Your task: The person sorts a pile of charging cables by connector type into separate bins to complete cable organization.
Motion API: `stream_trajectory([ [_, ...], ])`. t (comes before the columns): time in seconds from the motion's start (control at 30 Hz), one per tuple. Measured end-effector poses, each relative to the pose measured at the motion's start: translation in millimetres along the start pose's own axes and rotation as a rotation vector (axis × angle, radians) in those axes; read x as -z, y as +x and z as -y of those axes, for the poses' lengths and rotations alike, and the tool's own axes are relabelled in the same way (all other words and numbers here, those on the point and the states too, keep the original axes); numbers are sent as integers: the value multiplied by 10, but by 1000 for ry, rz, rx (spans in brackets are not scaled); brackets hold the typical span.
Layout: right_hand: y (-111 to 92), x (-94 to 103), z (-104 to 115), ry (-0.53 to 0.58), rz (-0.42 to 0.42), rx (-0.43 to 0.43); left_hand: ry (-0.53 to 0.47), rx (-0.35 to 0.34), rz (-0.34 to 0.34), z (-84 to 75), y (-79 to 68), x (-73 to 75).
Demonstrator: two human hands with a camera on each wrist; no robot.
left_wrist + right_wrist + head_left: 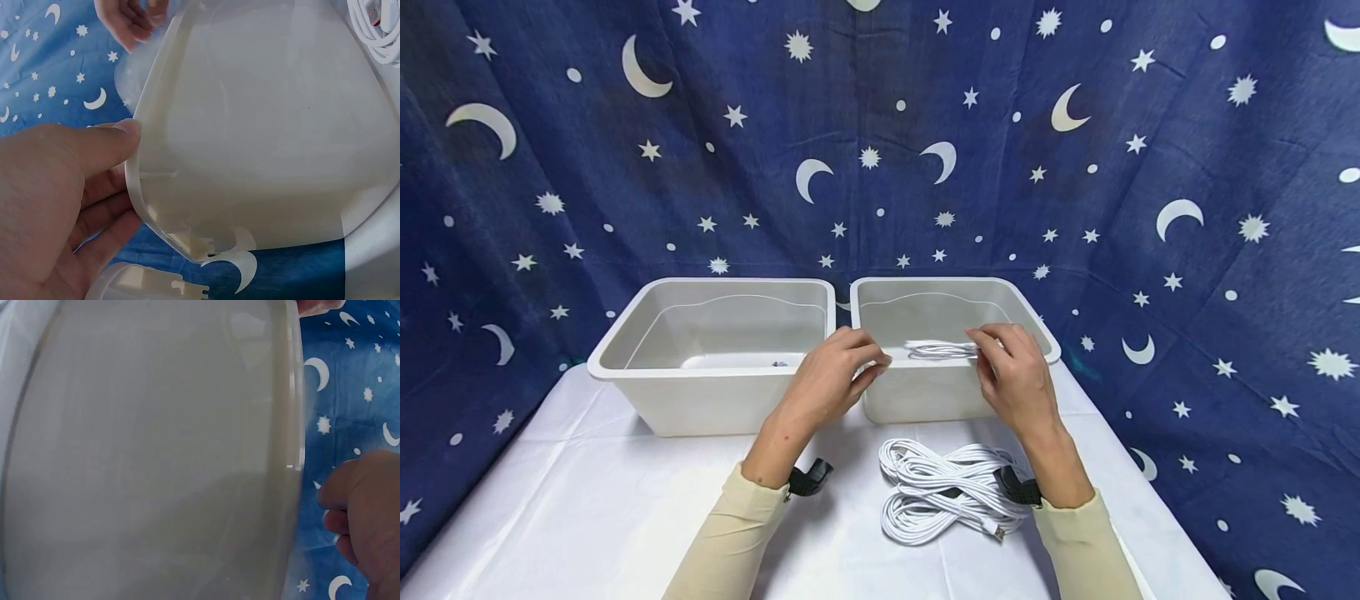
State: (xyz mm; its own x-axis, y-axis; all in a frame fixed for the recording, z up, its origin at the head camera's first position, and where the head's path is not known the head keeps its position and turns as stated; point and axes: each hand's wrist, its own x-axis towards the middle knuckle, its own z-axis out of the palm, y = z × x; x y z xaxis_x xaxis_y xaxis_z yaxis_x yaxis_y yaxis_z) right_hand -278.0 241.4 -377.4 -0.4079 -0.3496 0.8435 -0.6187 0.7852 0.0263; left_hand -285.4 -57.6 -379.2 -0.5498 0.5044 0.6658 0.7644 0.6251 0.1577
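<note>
My left hand (831, 375) is at the near left corner of the right-hand pale plastic bin (925, 396). In the left wrist view, its thumb lies over the bin's rim while the other fingers pass behind that rim. A coiled white cable (936, 350) shows inside this bin, just past the front rim. Above the bin's right part is my right hand (1018, 379), its fingers loosely bent beside the coil. In the right wrist view, that hand (369, 512) stands apart from the rim, with no cable seen in it.
Several coiled white cables (951, 492) with a USB plug (995, 530) lie on the white-covered table (647, 508) before the right bin. A second pale bin (707, 408) stands at left, a small dark thing (780, 363) inside. A starry blue curtain (880, 225) hangs behind.
</note>
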Motion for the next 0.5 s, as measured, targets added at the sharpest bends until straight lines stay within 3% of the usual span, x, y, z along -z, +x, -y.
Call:
stream_trajectory([
  [0.5, 23, 93, 79, 120, 0, -5, 3, 14, 13, -5, 3, -2],
])
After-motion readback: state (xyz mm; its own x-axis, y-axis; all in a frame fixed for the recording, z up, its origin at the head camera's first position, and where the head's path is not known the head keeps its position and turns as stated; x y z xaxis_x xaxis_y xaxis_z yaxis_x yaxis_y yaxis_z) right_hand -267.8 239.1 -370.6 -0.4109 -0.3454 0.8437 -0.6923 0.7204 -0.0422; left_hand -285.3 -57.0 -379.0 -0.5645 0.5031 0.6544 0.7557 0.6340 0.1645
